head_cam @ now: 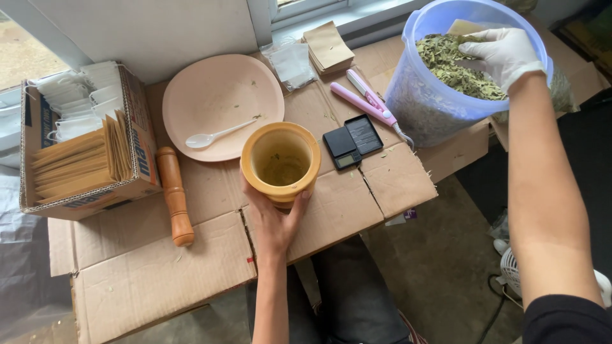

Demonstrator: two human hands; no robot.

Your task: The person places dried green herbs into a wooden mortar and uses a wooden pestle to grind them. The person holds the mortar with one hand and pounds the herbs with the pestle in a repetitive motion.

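The left hand (275, 223) comes up from the 6 o'clock edge of the view, and its grip is closed around the lower wall of a yellow wooden mortar (281, 162). The thumb lies on the left side of the mortar and the fingers on the right side. The mortar stands upright near the middle of the view, with its mouth open to the camera, and some green crumbs lie at its bottom.

The right hand (503, 54), in a white glove, is at 2 o'clock, inside the mouth of a pale blue plastic tub (421, 95). The tub is tilted, with its opening toward the person. The gloved fingers rest curled on the dried green leaves (456, 70) in the tub; I cannot tell if they are gripping any leaves.

A wooden pestle (174, 194) lies at 9 o'clock from the mortar, a little apart from it, with its long axis almost from 12 to 6 o'clock. A pink plate (217, 95) with a white plastic spoon (213, 136) on it lies at 11 o'clock from the mortar, and its rim is just behind the mortar. A small black pocket scale (352, 141) lies at 3 o'clock, and a pink sealing tool (370, 102) lies between the scale and the tub.

All these things stand on flattened brown cardboard (159, 267) that serves as the table, under a window. At 9 o'clock there is a cardboard box (137, 146) with brown paper bags and white pouches.
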